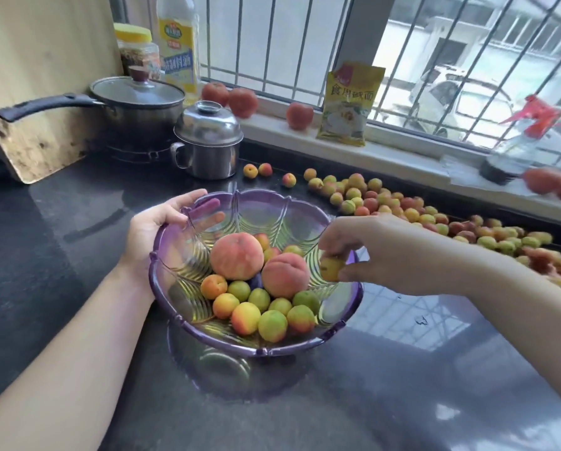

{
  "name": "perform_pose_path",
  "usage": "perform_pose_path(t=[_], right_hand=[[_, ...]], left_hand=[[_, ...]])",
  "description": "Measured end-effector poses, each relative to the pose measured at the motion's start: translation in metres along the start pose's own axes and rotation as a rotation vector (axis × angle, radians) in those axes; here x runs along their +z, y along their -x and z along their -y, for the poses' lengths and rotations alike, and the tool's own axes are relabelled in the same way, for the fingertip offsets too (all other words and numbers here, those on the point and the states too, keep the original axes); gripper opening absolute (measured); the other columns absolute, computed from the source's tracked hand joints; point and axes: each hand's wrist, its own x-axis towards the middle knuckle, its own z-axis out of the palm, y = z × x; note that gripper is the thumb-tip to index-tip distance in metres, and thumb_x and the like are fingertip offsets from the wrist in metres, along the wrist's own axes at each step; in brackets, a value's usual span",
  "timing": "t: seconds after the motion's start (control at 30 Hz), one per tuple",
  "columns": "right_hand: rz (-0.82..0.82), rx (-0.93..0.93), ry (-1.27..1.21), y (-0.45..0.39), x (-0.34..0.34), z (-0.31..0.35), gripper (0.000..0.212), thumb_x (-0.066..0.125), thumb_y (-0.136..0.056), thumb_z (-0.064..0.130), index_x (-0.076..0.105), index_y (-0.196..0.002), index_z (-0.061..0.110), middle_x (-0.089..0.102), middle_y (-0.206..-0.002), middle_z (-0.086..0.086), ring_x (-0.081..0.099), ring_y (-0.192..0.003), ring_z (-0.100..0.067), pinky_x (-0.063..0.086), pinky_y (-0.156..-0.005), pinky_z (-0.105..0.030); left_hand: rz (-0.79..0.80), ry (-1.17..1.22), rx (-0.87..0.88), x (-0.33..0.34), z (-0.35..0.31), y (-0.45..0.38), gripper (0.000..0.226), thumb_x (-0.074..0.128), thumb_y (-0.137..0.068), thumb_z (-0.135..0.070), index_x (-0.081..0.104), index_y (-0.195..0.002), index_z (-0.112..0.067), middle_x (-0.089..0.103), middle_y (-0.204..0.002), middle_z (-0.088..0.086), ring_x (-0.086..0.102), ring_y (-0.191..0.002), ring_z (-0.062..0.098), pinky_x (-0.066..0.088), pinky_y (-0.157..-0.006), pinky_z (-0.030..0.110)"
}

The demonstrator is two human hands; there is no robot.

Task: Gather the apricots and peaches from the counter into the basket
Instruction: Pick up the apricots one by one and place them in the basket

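A clear purple basket point(172, 312) stands on the dark counter in the middle of the view. Inside lie two peaches point(237, 256) and several small apricots point(246, 318). My left hand point(162, 222) grips the basket's far left rim, thumb outside and fingers showing through the wall. My right hand point(367, 252) pinches a yellow apricot point(330, 269) just over the basket's right rim. Several more apricots point(383, 200) lie in a long band along the back of the counter, running off to the right.
A lidded saucepan point(136, 102) and a steel lidded mug point(209, 141) stand at the back left beside a wooden board point(45, 92). On the window sill are three peaches point(243, 101), a yellow packet point(350, 105), a spray bottle point(516, 148) and two more fruits point(552, 183).
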Motion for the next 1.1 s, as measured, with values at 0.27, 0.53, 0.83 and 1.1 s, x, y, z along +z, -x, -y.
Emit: perform_pose_path(t=[0.27, 0.53, 0.83, 1.1], right_hand=[[0.082, 0.003, 0.164, -0.013, 0.01, 0.008, 0.036, 0.074, -0.09, 0.027, 0.05, -0.116, 0.033, 0.069, -0.114, 0.01, 0.063, -0.097, -0.013, 0.056, -0.088, -0.032], [0.121, -0.06, 0.269, -0.014, 0.01, 0.007, 0.017, 0.071, -0.091, 0.034, 0.057, -0.101, 0.03, 0.063, -0.093, 0.01, 0.059, -0.085, -0.011, 0.056, -0.078, -0.038], [0.064, -0.082, 0.294, -0.019, 0.023, 0.006, 0.023, 0.071, -0.091, 0.038, 0.053, -0.1, 0.027, 0.062, -0.092, 0.007, 0.056, -0.086, -0.017, 0.025, -0.062, -0.018], [0.054, -0.031, 0.182, -0.017, 0.012, 0.0, 0.016, 0.069, -0.093, 0.039, 0.063, -0.104, 0.029, 0.065, -0.097, 0.013, 0.06, -0.088, -0.007, 0.053, -0.076, -0.026]], left_hand=[[0.002, -0.029, -0.014, -0.008, 0.002, -0.005, 0.051, 0.03, -0.096, -0.003, 0.067, -0.131, -0.002, 0.074, -0.129, 0.021, 0.07, -0.123, 0.042, 0.043, -0.116, 0.064], [-0.003, -0.039, -0.015, -0.008, 0.003, -0.006, 0.05, 0.029, -0.096, -0.002, 0.068, -0.129, -0.002, 0.076, -0.124, 0.019, 0.072, -0.121, 0.041, 0.043, -0.116, 0.063], [-0.003, -0.049, -0.01, -0.007, 0.002, -0.006, 0.05, 0.029, -0.096, -0.001, 0.068, -0.128, -0.002, 0.076, -0.122, 0.019, 0.068, -0.126, 0.044, 0.046, -0.113, 0.06], [-0.009, -0.037, -0.008, -0.01, 0.003, -0.008, 0.048, 0.03, -0.096, -0.002, 0.068, -0.126, -0.003, 0.074, -0.127, 0.019, 0.069, -0.125, 0.043, 0.045, -0.114, 0.062]])
